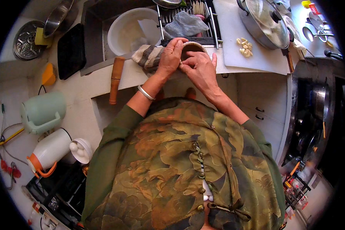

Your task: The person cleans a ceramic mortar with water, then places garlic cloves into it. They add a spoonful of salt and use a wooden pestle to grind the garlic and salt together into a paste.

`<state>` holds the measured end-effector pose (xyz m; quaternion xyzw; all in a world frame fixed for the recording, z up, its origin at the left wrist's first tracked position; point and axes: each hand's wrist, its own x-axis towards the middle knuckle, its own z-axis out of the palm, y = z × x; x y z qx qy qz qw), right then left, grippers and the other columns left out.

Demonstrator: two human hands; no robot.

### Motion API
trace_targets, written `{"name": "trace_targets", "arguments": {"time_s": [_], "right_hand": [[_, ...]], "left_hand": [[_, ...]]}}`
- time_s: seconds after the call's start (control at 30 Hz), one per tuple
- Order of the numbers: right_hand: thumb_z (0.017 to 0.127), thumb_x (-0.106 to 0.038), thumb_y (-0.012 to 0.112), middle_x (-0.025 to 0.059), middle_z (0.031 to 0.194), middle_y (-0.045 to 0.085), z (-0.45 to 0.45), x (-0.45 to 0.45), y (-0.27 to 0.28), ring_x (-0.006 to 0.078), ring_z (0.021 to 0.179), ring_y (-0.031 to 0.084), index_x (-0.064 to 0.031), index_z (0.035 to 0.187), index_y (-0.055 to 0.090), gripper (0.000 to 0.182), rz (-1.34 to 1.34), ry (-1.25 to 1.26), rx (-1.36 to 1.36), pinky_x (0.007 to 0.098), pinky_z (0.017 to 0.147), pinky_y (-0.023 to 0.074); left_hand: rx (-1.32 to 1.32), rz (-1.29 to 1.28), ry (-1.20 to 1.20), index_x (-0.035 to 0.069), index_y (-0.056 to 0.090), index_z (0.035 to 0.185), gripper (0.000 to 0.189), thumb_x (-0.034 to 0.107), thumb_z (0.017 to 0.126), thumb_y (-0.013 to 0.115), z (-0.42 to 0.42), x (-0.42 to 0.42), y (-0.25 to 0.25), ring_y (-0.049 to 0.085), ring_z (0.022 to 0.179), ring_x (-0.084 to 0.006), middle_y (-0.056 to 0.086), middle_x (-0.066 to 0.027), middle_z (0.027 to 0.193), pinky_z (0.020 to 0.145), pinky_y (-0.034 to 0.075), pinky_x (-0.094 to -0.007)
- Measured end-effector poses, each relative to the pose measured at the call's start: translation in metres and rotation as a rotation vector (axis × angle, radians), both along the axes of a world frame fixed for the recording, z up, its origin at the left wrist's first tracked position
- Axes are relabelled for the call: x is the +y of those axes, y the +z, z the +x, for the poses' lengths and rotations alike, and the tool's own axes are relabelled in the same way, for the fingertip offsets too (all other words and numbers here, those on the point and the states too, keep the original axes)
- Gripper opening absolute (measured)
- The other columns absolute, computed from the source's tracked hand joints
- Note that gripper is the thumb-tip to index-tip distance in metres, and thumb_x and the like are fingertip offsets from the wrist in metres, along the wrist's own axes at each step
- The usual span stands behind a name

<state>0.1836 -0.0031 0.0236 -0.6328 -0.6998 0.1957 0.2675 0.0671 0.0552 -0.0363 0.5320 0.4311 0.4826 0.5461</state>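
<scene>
At the counter's front edge, my left hand [172,54] holds the left rim of a round stone mortar [199,46]. My right hand [199,63] lies over the mortar's near side, its fingers bent at the opening and its thumb apart; whether it grips anything is hidden. A striped knitted cloth [151,56] lies against the mortar's left side. Left of the cloth, a wooden pestle [116,80] lies across the counter edge. Peeled garlic cloves [245,47] sit in a loose group on a white cutting board [233,59], right of my hands.
A white basin [113,34] of cloudy water stands in the sink [99,43]. Behind the mortar is a metal rack [215,26] with a mesh cloth [185,24]. A lidded pot [264,26] stands at the right. Kettles [43,110] are at the left.
</scene>
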Motion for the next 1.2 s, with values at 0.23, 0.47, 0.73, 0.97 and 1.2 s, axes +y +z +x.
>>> {"name": "trace_targets", "arguments": {"time_s": [0.23,0.47,0.73,0.97,1.2], "right_hand": [[0.074,-0.024,0.065,0.0047,0.081,0.067,0.014,0.015,0.022,0.0225,0.084,0.061,-0.0118,0.079,0.070,0.015,-0.384,0.142,-0.016,0.0571,0.103,0.0125],[0.074,-0.023,0.065,0.0030,0.073,0.064,0.018,0.018,0.024,0.0200,0.076,0.061,-0.0109,0.077,0.067,0.012,-0.355,0.194,-0.069,0.0522,0.105,0.0134],[0.072,-0.021,0.063,0.0075,0.070,0.065,0.018,0.022,0.020,0.0247,0.077,0.061,-0.0101,0.067,0.065,0.012,-0.331,0.243,-0.016,0.0508,0.094,0.0279],[0.076,-0.016,0.060,0.0095,0.071,0.064,0.018,0.010,0.012,0.0263,0.079,0.061,-0.0102,0.075,0.064,0.008,-0.115,0.219,-0.001,0.0511,0.097,0.0246],[0.078,-0.021,0.061,0.0100,0.072,0.064,0.013,0.008,0.019,0.0285,0.080,0.061,-0.0109,0.082,0.066,0.012,-0.212,0.347,-0.224,0.0553,0.100,0.0179]], "left_hand": [[0.011,0.018,0.012,0.005,0.058,0.101,0.027,0.023,0.094,0.039,-0.001,0.001,-0.007,0.056,0.084,-0.0147,0.061,-0.0063,0.091,0.078,0.044,-0.0274],[0.015,0.046,0.013,0.004,0.058,0.100,0.027,0.023,0.094,0.039,0.000,0.002,-0.012,0.056,0.084,-0.0157,0.061,-0.0073,0.091,0.078,0.044,-0.0279],[0.055,-0.005,0.014,0.003,0.058,0.100,0.029,0.024,0.094,0.038,-0.002,-0.001,0.001,0.056,0.086,-0.0174,0.061,-0.0089,0.092,0.079,0.044,-0.0290],[0.114,0.043,0.040,0.002,0.058,0.100,0.029,0.023,0.093,0.039,-0.002,-0.004,0.005,0.057,0.087,-0.0203,0.061,-0.0107,0.094,0.080,0.043,-0.0301],[0.078,-0.003,-0.017,0.002,0.055,0.103,0.030,0.023,0.096,0.036,-0.003,0.000,-0.004,0.053,0.088,-0.0113,0.058,-0.0051,0.095,0.080,0.043,-0.0254]]}}
